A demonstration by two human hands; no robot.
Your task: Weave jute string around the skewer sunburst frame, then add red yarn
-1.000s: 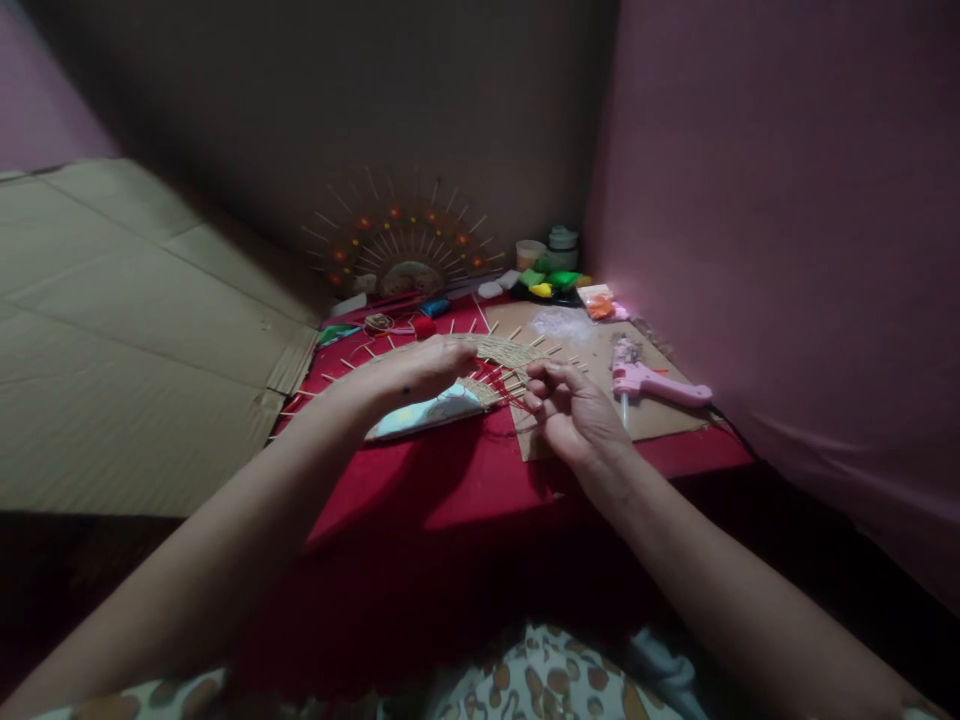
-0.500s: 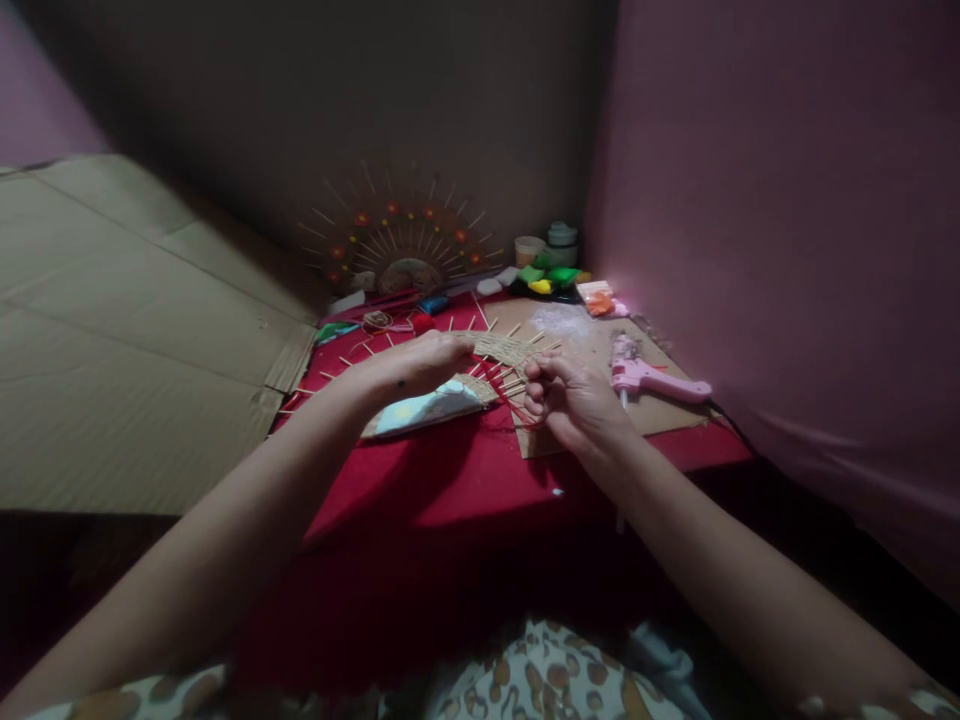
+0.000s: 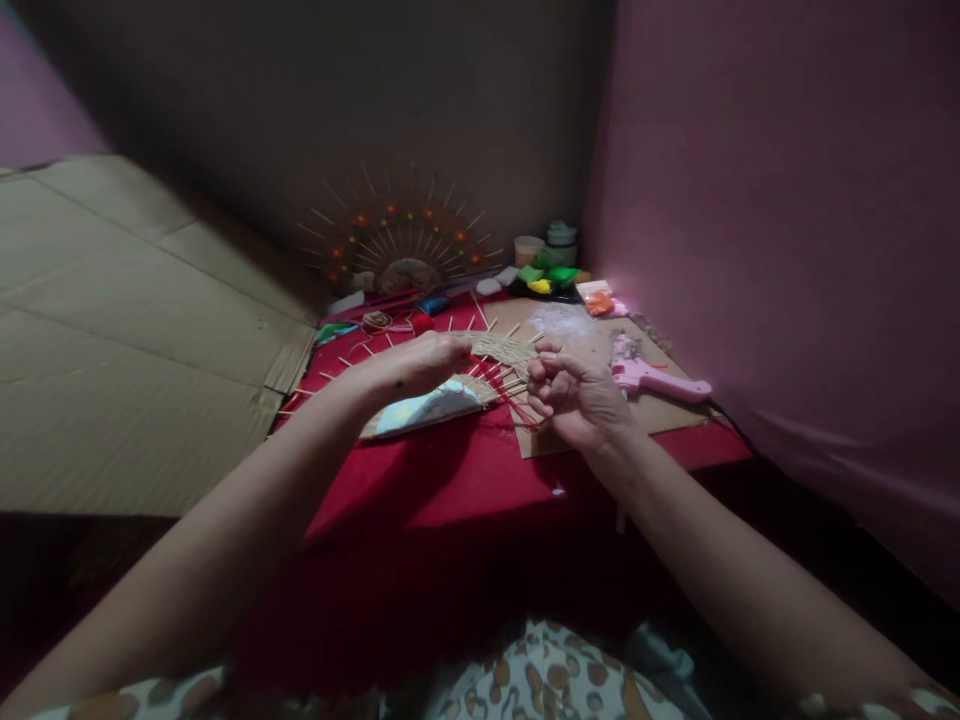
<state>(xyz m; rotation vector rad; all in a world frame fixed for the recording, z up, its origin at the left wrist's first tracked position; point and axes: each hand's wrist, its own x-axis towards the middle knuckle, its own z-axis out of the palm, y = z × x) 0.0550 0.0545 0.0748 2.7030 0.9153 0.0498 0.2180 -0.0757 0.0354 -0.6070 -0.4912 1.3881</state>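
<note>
In the head view, my left hand (image 3: 435, 360) is closed over the upper part of a half-round woven craft piece (image 3: 506, 348). It has a tan twine band, thin sticks (image 3: 514, 331) radiating outward and a light-blue painted panel (image 3: 427, 406) at its base. The left fingertips are partly hidden. At the piece's right end, my right hand (image 3: 570, 395) has its fingers loosely curled, thumb and forefinger near the band. Red thread (image 3: 517, 408) runs from the piece to these fingers and hangs in loops beside them; the exact pinch is blurred.
A pink glue gun (image 3: 660, 382) lies on a cardboard sheet (image 3: 592, 432) to the right. Coloured clay packets (image 3: 561, 277), a jar (image 3: 561, 243) and a cup (image 3: 529, 250) stand behind. A finished sunburst piece (image 3: 409, 272) leans on the wall; a large carton (image 3: 150, 340) is left.
My right hand has loosened from a tight fist into a looser curl, its fingertips lifting slightly toward the band. My left hand and the craft piece stay almost still.
</note>
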